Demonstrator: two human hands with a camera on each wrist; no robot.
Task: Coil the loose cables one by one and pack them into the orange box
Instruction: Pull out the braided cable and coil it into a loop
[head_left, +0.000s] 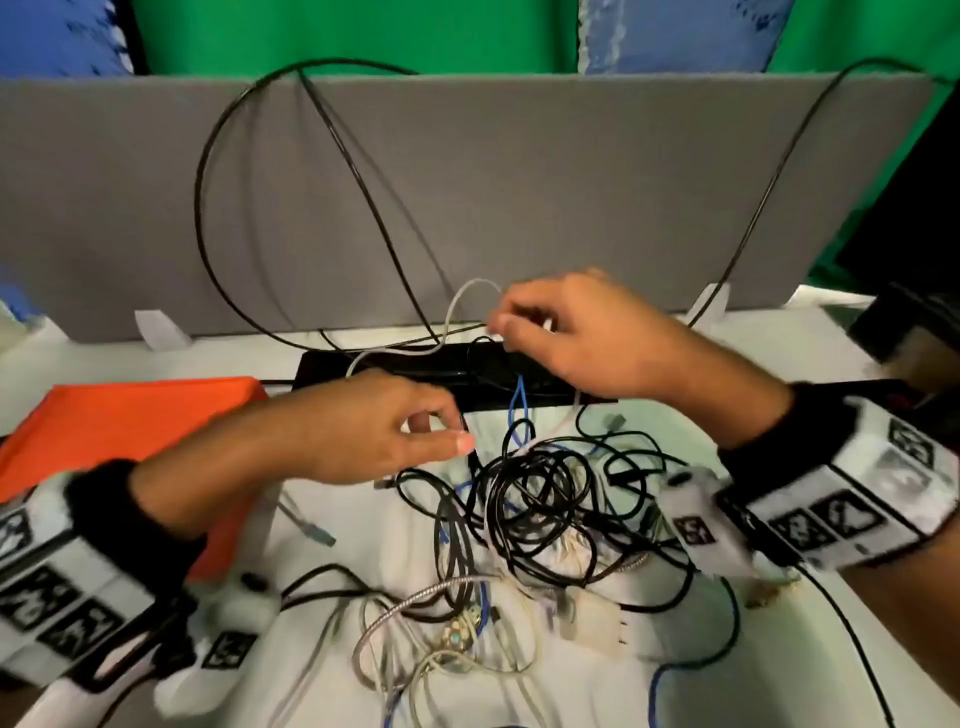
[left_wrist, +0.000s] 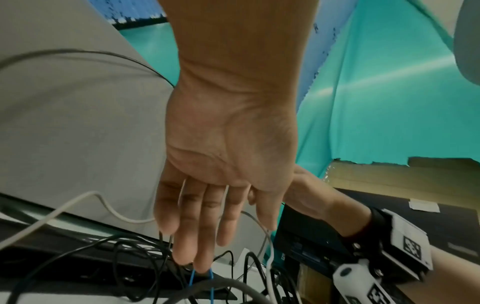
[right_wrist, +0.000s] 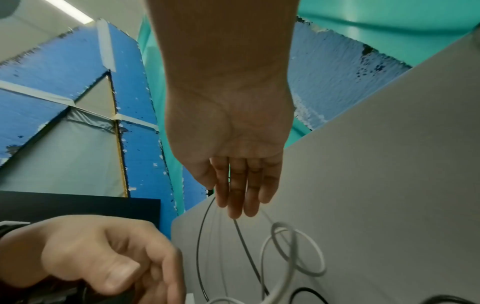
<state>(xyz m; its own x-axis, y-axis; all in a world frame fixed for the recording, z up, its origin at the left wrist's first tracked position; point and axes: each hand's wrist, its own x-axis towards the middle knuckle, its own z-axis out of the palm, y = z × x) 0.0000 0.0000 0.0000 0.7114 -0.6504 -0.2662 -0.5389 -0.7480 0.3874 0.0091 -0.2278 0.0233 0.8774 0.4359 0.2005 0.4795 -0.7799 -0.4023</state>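
Right grip (head_left: 582, 332) pinches the white cable (head_left: 462, 306), left grip (head_left: 384, 426) holds it lower; no writing legible.

No legible text, brand, number or sign appears in any view.

The only printed marks are black-and-white square fiducial patterns, which carry no readable characters:

- Left wrist unit (head_left: 62, 587), head view, 8 o'clock: patterned squares on its white faces; motion-blurred.
- Right wrist unit (head_left: 852, 488), head view, 4 o'clock: patterned squares on top and side faces, plus one on the white camera stalk (head_left: 696, 525) beside it.
- Left wrist view, 4 o'clock: the same right wrist unit shows one pattern on its housing (left_wrist: 411, 246) and one on the stalk.

The small white label (left_wrist: 424, 205) on a dark surface, left wrist view, 3 o'clock, is too small to read.
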